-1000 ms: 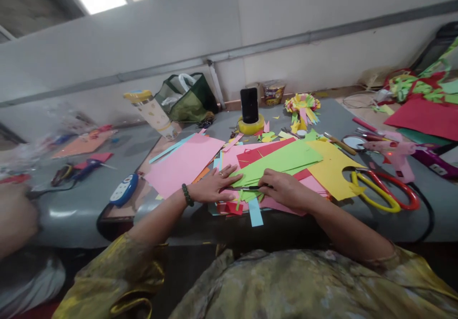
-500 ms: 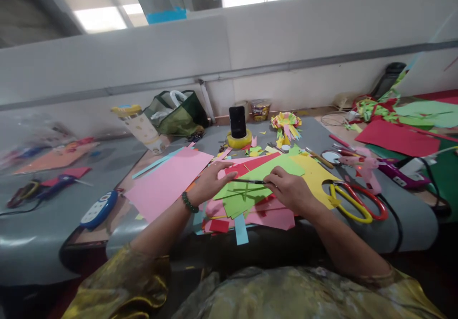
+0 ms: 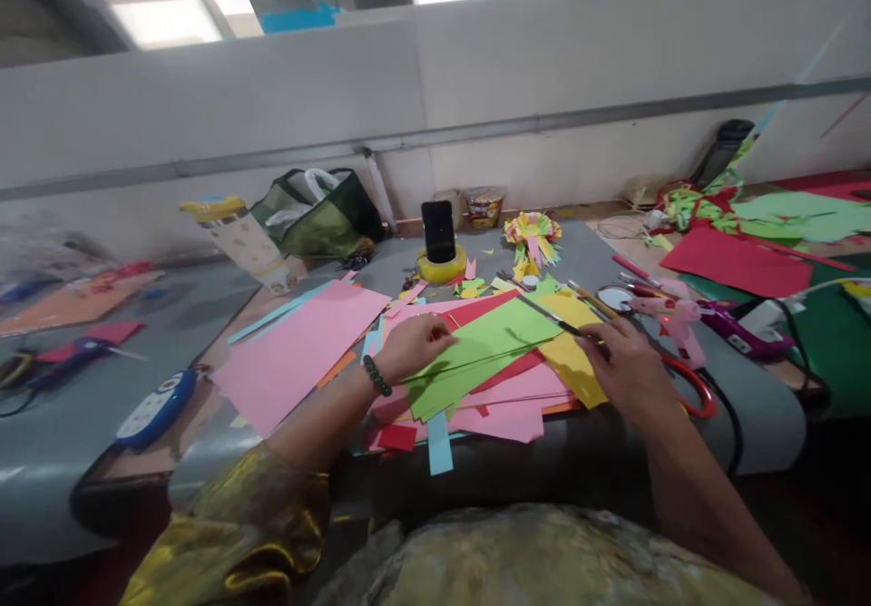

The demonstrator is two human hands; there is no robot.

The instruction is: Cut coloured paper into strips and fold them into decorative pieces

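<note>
My right hand (image 3: 630, 366) grips a thin dark pen-like tool (image 3: 554, 319), which points up and to the left over the green paper; its exact kind is not clear. My left hand (image 3: 412, 347) has its fingers pinched together at the left edge of the green paper sheets (image 3: 486, 347). A tiny yellowish sliver shows by those fingertips, but what they hold cannot be made out. Beneath the green sheets lie red and pink papers (image 3: 504, 420). Yellow paper (image 3: 575, 366) sits between the green sheets and my right hand.
Scissors with a red handle (image 3: 700, 393) and a pink glue gun (image 3: 673, 316) lie at right. A phone (image 3: 438, 229) stands in a yellow tape roll (image 3: 442, 268) behind paper scraps. Left are a pink sheet (image 3: 306, 347), a tumbler (image 3: 241, 248) and a blue-and-white power strip (image 3: 156, 409).
My right hand has moved right with the dark tool, away from my left hand. The tool now slants up-left instead of lying level between both hands. The view has shifted slightly.
</note>
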